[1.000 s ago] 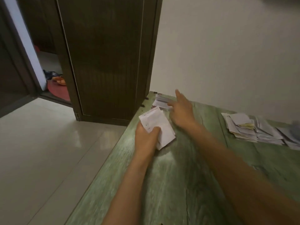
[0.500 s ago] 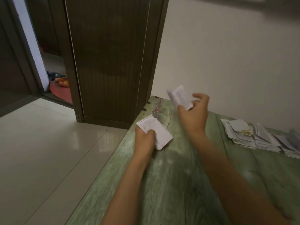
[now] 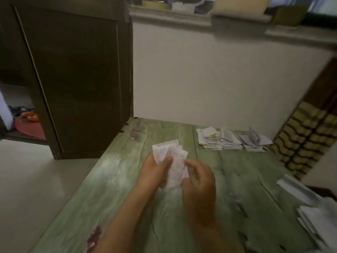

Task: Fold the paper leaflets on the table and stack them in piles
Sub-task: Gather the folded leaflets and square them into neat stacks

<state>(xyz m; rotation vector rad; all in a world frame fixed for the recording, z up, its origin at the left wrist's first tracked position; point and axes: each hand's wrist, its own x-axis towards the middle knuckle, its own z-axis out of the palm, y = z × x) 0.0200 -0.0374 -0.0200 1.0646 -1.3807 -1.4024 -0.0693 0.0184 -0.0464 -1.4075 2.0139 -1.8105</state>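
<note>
Pale wall fills the upper centre and right of the frame, with a dark brown door at upper left and light floor at lower left. Green wood-grain worktop spans the lower half. Along its far edge, right of centre, folded leaflets lie in a row of piles side by side. Loose white sheets lie at the lower right corner, cut off by the frame. At centre, a small fanned bundle of leaflets is held above the worktop. Its long axis runs nearly up and down the frame, with the upper ends spread towards the top. Fine print covers the faces, too blurred to read. Left hand grasps the bundle's left side, thumb pressed across the front. Right hand, motion-blurred, has its curled fingers and thumb closed on the bundle's lower right edge.
</note>
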